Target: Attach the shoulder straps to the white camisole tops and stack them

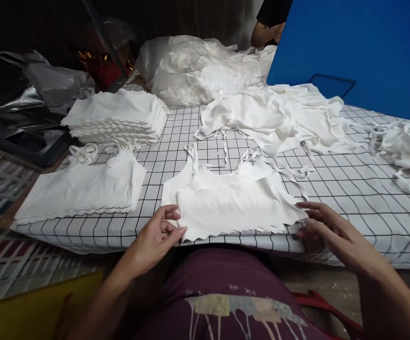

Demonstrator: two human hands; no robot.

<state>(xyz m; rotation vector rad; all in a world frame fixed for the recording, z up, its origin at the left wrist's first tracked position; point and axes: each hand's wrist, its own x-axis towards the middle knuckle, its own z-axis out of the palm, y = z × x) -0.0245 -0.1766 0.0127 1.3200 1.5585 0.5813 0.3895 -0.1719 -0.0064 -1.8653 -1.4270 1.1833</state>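
Between both hands, white top [231, 205], fingers [176, 231] pinching hem corners

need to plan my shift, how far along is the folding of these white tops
Done: two neat stacks of folded tops, one far left and one nearer. In hand: the left hand pinches the hem corner of a flat white top, and the right hand touches its other edge. Left: a loose heap, a bagged bundle and more at the right edge. Seemingly a good deal remains.

White top [233, 208]: soft matt cloth, scalloped hem. Tabletop [361, 189]: smooth grid-printed cover. Bags [52, 82]: glossy grey plastic. Board [361, 47]: smooth matt blue.
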